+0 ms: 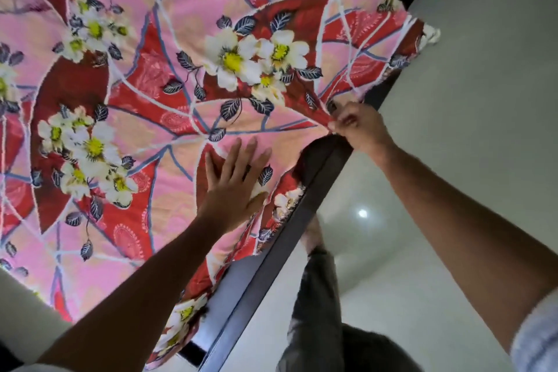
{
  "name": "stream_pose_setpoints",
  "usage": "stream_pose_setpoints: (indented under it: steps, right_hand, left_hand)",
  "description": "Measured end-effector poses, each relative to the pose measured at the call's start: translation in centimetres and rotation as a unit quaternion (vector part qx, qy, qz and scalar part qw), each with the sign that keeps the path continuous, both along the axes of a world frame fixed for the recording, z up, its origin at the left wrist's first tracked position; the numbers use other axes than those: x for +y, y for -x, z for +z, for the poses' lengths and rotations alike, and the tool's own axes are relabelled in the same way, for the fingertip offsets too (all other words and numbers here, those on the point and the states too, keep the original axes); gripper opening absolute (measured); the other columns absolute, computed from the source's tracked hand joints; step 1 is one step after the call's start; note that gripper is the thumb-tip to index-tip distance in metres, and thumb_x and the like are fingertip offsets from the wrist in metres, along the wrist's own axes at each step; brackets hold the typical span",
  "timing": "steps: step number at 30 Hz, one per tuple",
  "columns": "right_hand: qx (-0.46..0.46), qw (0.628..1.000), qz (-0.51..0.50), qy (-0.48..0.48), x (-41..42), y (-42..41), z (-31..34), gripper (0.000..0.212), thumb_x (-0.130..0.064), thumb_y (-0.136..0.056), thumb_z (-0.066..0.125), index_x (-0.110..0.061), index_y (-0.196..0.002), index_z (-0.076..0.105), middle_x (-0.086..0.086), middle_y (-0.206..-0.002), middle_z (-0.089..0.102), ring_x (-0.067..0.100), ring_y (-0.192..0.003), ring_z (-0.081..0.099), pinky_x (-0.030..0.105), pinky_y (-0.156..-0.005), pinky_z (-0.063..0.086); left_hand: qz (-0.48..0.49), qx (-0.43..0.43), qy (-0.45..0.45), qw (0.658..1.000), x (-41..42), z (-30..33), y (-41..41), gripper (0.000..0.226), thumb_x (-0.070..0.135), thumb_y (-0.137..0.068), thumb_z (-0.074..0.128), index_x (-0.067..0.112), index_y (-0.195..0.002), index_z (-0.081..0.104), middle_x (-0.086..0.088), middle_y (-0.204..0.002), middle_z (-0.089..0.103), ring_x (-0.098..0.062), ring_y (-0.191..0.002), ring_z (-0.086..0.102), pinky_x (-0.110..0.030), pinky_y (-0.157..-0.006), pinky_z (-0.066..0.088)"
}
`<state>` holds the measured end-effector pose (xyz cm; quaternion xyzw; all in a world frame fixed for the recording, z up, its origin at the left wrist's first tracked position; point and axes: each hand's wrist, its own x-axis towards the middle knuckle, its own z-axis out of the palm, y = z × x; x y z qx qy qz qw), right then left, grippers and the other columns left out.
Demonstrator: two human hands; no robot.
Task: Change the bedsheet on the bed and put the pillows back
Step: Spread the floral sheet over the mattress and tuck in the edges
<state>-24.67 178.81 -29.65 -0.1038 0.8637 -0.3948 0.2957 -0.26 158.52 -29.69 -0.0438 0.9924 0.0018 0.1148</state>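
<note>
A pink and red bedsheet (169, 93) printed with white flowers and dark leaves is spread over the bed and fills most of the view. My left hand (234, 178) lies flat on the sheet near the bed's side edge, fingers straight and spread. My right hand (359, 127) pinches a gathered fold of the sheet at that same edge, where the cloth bunches into creases. Beyond my right hand, the sheet's corner (401, 36) hangs loose over the edge. No pillows are in view.
The dark bed frame (290, 229) runs diagonally along the sheet's edge. A pale glossy tiled floor (453, 100) lies to the right of it. My trouser leg and foot (317, 281) stand on the floor beside the frame.
</note>
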Motion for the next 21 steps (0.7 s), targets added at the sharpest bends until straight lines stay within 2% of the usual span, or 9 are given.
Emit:
stream_pose_setpoints:
  steps: [3,6,8,9,11,13,15,18,21]
  right_hand:
    - [-0.014,0.997,0.066,-0.047,-0.8,1.5,0.7,0.012,-0.010,-0.087,0.072,-0.007,-0.092,0.062,0.002,-0.087,0.065,0.017,-0.082,0.061,0.023,-0.074,0.044]
    - [-0.079,0.995,-0.064,-0.003,-2.3,4.9,0.1,0.034,-0.001,-0.081,0.066,-0.023,-0.102,0.050,-0.002,-0.093,0.063,0.024,-0.095,0.066,0.045,-0.084,0.058]
    - [-0.070,0.992,-0.106,0.026,-2.7,8.2,-2.5,0.029,-0.012,-0.079,0.064,-0.030,-0.099,0.052,0.000,-0.097,0.069,0.028,-0.093,0.070,0.054,-0.081,0.059]
    - [-0.071,0.991,-0.103,0.036,-2.9,9.8,-4.5,0.023,-0.018,-0.077,0.064,-0.025,-0.097,0.058,0.001,-0.096,0.071,0.027,-0.089,0.071,0.054,-0.079,0.060]
    - [-0.056,0.994,-0.089,0.022,-3.5,12.3,-5.3,0.025,-0.026,-0.071,0.064,-0.019,-0.094,0.066,0.000,-0.089,0.075,0.025,-0.080,0.073,0.052,-0.071,0.061]
    - [-0.055,0.997,-0.047,-0.005,-3.7,13.4,-3.7,0.010,-0.020,-0.076,0.066,-0.020,-0.086,0.067,0.005,-0.086,0.075,0.027,-0.073,0.074,0.049,-0.067,0.062]
    - [-0.057,0.998,0.012,-0.023,-3.5,14.2,-1.8,0.007,-0.011,-0.080,0.069,-0.018,-0.082,0.065,0.007,-0.081,0.074,0.026,-0.067,0.073,0.046,-0.063,0.063]
    - [0.003,0.996,0.052,-0.074,-1.1,18.0,-0.8,0.008,-0.015,-0.073,0.069,-0.020,-0.077,0.063,0.000,-0.075,0.071,0.023,-0.072,0.070,0.038,-0.067,0.059]
    - [0.021,0.990,0.092,-0.104,1.0,21.3,0.0,0.007,-0.019,-0.073,0.064,-0.026,-0.075,0.062,-0.005,-0.077,0.070,0.020,-0.078,0.068,0.034,-0.070,0.057]
  left_hand:
    - [-0.023,0.017,-0.008,1.000,-0.2,0.5,1.9,0.070,0.051,-0.099,0.045,0.031,-0.162,0.021,-0.008,-0.169,0.020,-0.034,-0.155,0.019,-0.072,-0.116,0.019]
    - [-0.065,0.023,-0.025,0.997,-0.8,1.1,5.9,0.064,0.046,-0.099,0.043,0.031,-0.160,0.029,-0.009,-0.169,0.021,-0.039,-0.154,0.021,-0.072,-0.115,0.022]
    - [-0.074,0.014,-0.029,0.997,-1.3,1.1,9.3,0.065,0.050,-0.100,0.037,0.034,-0.161,0.023,-0.010,-0.171,0.012,-0.041,-0.156,0.011,-0.074,-0.115,0.018]
    - [-0.075,0.013,-0.027,0.997,-1.3,1.0,11.0,0.065,0.052,-0.101,0.036,0.035,-0.161,0.021,-0.010,-0.171,0.008,-0.042,-0.156,0.007,-0.076,-0.115,0.016]
    - [-0.080,0.008,-0.020,0.997,-0.8,0.6,14.6,0.065,0.056,-0.100,0.039,0.038,-0.160,0.022,-0.009,-0.171,0.004,-0.044,-0.155,0.003,-0.079,-0.113,0.015]
    - [-0.073,-0.009,-0.028,0.997,0.1,0.6,17.8,0.069,0.057,-0.097,0.045,0.039,-0.160,0.023,-0.009,-0.172,0.000,-0.047,-0.155,-0.001,-0.083,-0.110,0.014]
    - [-0.066,-0.015,-0.018,0.998,1.2,0.7,20.0,0.069,0.058,-0.097,0.046,0.038,-0.159,0.025,-0.010,-0.171,0.000,-0.049,-0.154,-0.002,-0.084,-0.108,0.013]
    - [-0.070,0.000,-0.004,0.998,2.2,0.9,22.3,0.069,0.054,-0.096,0.052,0.033,-0.158,0.030,-0.009,-0.171,0.006,-0.048,-0.154,0.003,-0.081,-0.110,0.015]
    - [-0.103,-0.003,0.003,0.995,2.7,1.3,24.0,0.072,0.052,-0.098,0.048,0.029,-0.161,0.022,-0.008,-0.171,0.009,-0.045,-0.155,0.006,-0.077,-0.112,0.017]
